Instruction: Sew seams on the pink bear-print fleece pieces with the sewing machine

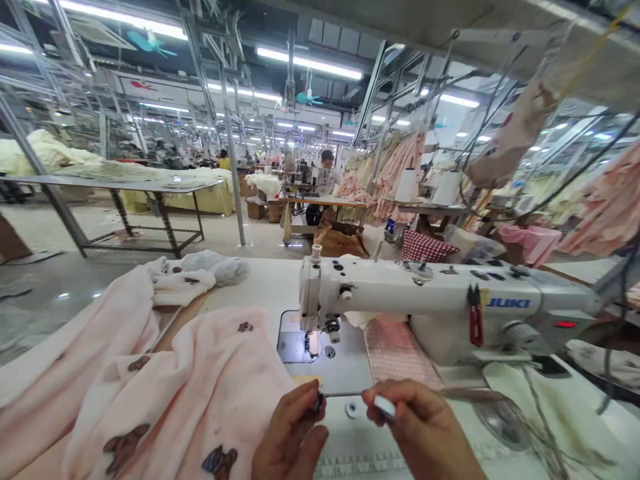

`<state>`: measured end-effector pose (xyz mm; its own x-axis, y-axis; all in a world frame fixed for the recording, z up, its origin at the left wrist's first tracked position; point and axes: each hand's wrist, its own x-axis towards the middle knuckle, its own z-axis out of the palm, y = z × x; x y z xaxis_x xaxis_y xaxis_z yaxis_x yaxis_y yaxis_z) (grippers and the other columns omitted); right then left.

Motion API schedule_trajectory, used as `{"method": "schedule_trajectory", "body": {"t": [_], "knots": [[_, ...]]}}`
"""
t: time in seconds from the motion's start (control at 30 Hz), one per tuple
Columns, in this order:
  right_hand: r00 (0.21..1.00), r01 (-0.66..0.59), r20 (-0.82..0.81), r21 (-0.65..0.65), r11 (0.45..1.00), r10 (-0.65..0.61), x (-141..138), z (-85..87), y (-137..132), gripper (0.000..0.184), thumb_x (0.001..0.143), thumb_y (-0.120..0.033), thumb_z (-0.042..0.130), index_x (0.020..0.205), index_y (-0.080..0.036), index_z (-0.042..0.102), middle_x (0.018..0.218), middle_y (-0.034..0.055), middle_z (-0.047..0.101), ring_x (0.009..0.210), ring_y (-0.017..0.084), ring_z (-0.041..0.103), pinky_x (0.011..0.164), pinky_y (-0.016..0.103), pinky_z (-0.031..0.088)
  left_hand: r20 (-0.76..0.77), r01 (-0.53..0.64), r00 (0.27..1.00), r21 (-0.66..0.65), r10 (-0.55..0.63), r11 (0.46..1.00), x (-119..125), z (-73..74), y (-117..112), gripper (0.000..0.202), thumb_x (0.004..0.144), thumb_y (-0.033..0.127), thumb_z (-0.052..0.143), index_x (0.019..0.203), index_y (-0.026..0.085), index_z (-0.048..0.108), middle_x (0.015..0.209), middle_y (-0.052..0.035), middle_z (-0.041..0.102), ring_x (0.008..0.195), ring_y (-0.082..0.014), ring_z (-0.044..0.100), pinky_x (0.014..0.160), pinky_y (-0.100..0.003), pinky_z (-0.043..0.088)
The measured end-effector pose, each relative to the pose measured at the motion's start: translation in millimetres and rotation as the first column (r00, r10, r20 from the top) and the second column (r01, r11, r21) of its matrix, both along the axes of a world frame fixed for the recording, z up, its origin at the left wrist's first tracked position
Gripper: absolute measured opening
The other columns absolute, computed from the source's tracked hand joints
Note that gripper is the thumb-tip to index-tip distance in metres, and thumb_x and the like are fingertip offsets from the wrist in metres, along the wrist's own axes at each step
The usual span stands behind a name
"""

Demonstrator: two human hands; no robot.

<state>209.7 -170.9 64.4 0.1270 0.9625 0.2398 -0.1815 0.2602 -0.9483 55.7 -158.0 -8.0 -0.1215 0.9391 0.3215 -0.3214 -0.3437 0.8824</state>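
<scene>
My left hand [290, 437] is closed in a pinch on a small dark part, probably a bobbin case, at the front edge of the sewing table. My right hand [417, 423] is closed on a small white object [385, 405], and a thin metal rod or thread runs between the two hands. A white disc [353, 409] lies on the table between them. Just beyond stands the white Juki sewing machine [425, 293], with its needle area [313, 340] over the metal plate. Pink fleece fabric [165, 380] with bear prints is piled to the left of my hands.
A pink checked cloth strip [395, 350] lies under the machine arm. Red snips [475, 317] hang on the machine body. Thread cones [407, 185] stand behind. Hanging pink garments [610, 207] fill the right side. A long table [115, 187] with cream fabric stands at the left, and a person [325, 177] sits far ahead.
</scene>
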Motion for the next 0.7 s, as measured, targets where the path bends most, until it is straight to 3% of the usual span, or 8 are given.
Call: {"method": "schedule_trajectory", "body": {"t": [0.07, 0.13, 0.27, 0.37, 0.47, 0.53, 0.63, 0.7], "knots": [[0.984, -0.084, -0.167, -0.111, 0.990, 0.064, -17.9, -31.6, -11.3, 0.022, 0.067, -0.049, 0.073, 0.074, -0.028, 0.070, 0.078, 0.0024, 0.072, 0.064, 0.013, 0.062, 0.065, 0.027, 0.052, -0.067, 0.039, 0.997, 0.149, -0.029, 0.988, -3.2, 5.8, -2.2, 0.029, 0.077, 0.027, 0.068, 0.107, 0.023, 0.065, 0.115, -0.0096, 0.060, 0.101, -0.0223, 0.061, 0.083, -0.029, 0.054], [0.975, -0.110, -0.206, -0.135, 0.985, 0.080, -27.6, -48.0, -16.4, 0.023, 0.067, -0.051, 0.072, 0.072, -0.028, 0.070, 0.077, 0.0016, 0.071, 0.068, 0.014, 0.062, 0.067, 0.028, 0.051, -0.198, 0.098, 0.979, 0.279, -0.042, 0.955, -8.0, 10.9, -4.6, 0.035, 0.078, 0.019, 0.067, 0.112, 0.026, 0.062, 0.115, -0.0084, 0.060, 0.103, -0.0207, 0.060, 0.085, -0.028, 0.053], [0.991, -0.097, -0.094, -0.063, 0.993, 0.091, -28.9, -54.6, -20.8, 0.014, 0.075, -0.039, 0.069, 0.072, -0.025, 0.067, 0.070, 0.0006, 0.068, 0.067, 0.013, 0.060, 0.064, 0.022, 0.047, -0.367, 0.198, 0.929, 0.410, -0.037, 0.890, -17.9, 17.2, -8.2, 0.045, 0.078, 0.007, 0.063, 0.118, 0.028, 0.057, 0.113, -0.0060, 0.062, 0.100, -0.0173, 0.061, 0.085, -0.025, 0.052], [0.991, -0.028, 0.129, 0.041, 0.999, 0.022, -27.7, -55.0, -25.2, 0.007, 0.082, -0.025, 0.062, 0.075, -0.025, 0.064, 0.070, -0.0018, 0.064, 0.064, 0.010, 0.057, 0.060, 0.018, 0.045, -0.393, 0.227, 0.918, 0.429, -0.046, 0.874, -20.4, 18.1, -11.1, 0.048, 0.077, 0.004, 0.062, 0.118, 0.029, 0.057, 0.113, -0.0050, 0.063, 0.100, -0.0172, 0.062, 0.085, -0.025, 0.053], [0.931, 0.049, 0.341, 0.244, 0.968, -0.133, -31.6, -57.5, -29.1, 0.009, 0.086, -0.024, 0.054, 0.077, -0.025, 0.056, 0.069, -0.0032, 0.058, 0.064, 0.011, 0.056, 0.060, 0.020, 0.046, -0.335, 0.198, 0.939, 0.350, -0.075, 0.915, -15.8, 17.3, -18.1, 0.038, 0.080, 0.008, 0.061, 0.112, 0.027, 0.061, 0.110, -0.0061, 0.065, 0.094, -0.0181, 0.065, 0.081, -0.027, 0.054], [0.892, 0.067, 0.399, 0.350, 0.934, -0.214, -36.1, -59.5, -30.9, 0.009, 0.087, -0.022, 0.051, 0.079, -0.024, 0.052, 0.068, -0.0034, 0.055, 0.062, 0.011, 0.055, 0.057, 0.020, 0.045, -0.237, 0.150, 0.967, 0.216, -0.097, 0.965, -9.8, 17.2, -25.3, 0.025, 0.082, 0.017, 0.062, 0.107, 0.022, 0.064, 0.103, -0.0084, 0.068, 0.088, -0.0190, 0.066, 0.076, -0.027, 0.056], [0.860, 0.101, 0.422, 0.409, 0.907, -0.286, -42.4, -61.0, -32.8, 0.008, 0.088, -0.019, 0.047, 0.083, -0.024, 0.050, 0.069, -0.0028, 0.052, 0.060, 0.011, 0.052, 0.054, 0.021, 0.043, -0.091, 0.090, 0.992, -0.012, -0.091, 0.996, -1.1, 19.8, -35.3, 0.024, 0.080, 0.031, 0.064, 0.099, 0.016, 0.064, 0.096, -0.0096, 0.069, 0.080, -0.0187, 0.067, 0.072, -0.026, 0.056], [0.857, 0.129, 0.415, 0.403, 0.906, -0.307, -44.4, -59.7, -33.3, 0.008, 0.089, -0.019, 0.045, 0.085, -0.024, 0.049, 0.070, -0.0026, 0.051, 0.060, 0.012, 0.051, 0.054, 0.022, 0.041, -0.040, 0.073, 0.996, -0.085, -0.076, 0.994, 2.2, 22.9, -39.3, 0.027, 0.078, 0.036, 0.066, 0.095, 0.016, 0.064, 0.093, -0.0085, 0.069, 0.078, -0.0179, 0.067, 0.071, -0.025, 0.055]]}}
